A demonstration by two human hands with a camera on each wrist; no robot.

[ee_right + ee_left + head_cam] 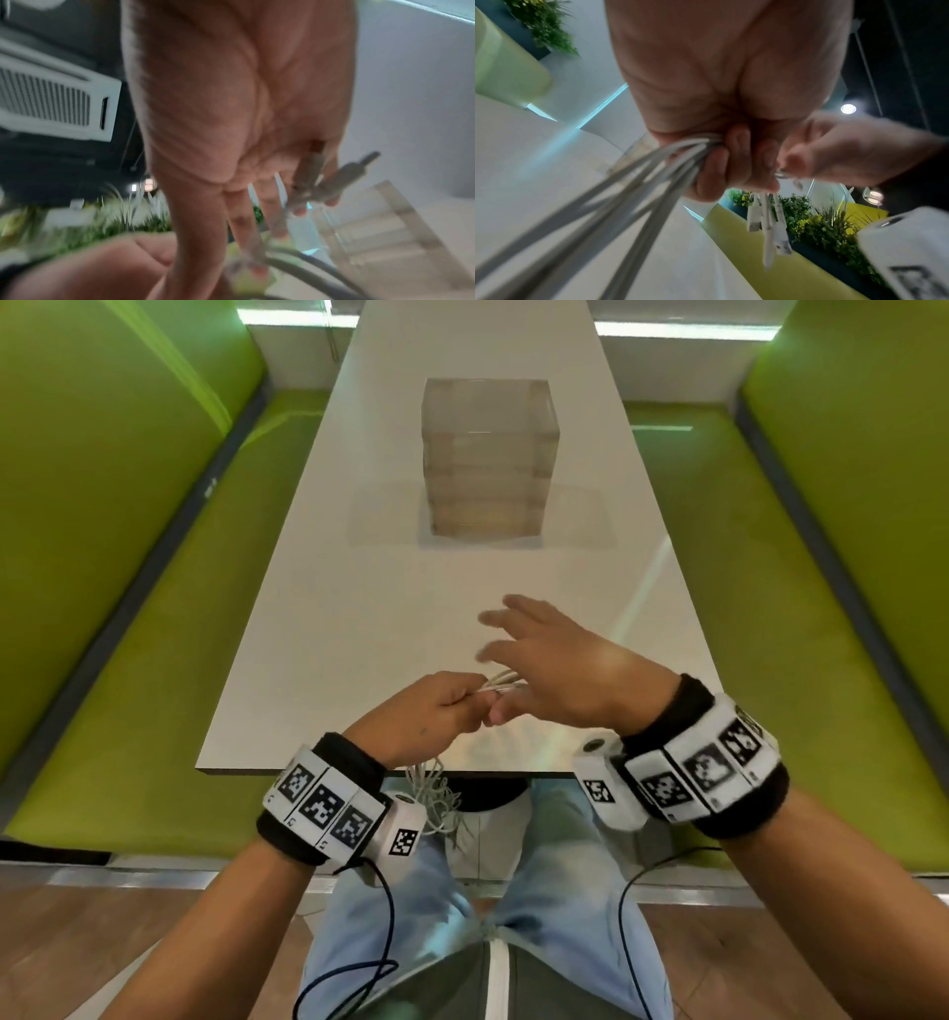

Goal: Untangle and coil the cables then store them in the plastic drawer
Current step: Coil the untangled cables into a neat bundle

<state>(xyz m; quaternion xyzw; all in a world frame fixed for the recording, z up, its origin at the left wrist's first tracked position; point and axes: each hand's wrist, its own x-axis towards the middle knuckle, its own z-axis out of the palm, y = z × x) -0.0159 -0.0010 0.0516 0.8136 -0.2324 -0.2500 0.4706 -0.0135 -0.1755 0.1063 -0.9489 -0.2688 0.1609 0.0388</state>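
My left hand (444,711) is closed in a fist around a bundle of white cables (500,683) just above the table's near edge. The loose tangle hangs below that hand (431,793) over my lap. In the left wrist view the strands (654,182) run out of the fist and several plugs (770,223) dangle beneath it. My right hand (544,670) is right beside the left, long fingers spread, thumb and a fingertip pinching one plug (781,175). More plugs (342,178) show blurred by its fingers. The clear plastic drawer unit (488,464) stands mid-table, all drawers closed.
The white table (334,618) is long and narrow, with green padded benches (128,634) on both sides. Black sensor leads (385,942) hang from my wristbands over my legs. Plants (821,223) line the room behind.
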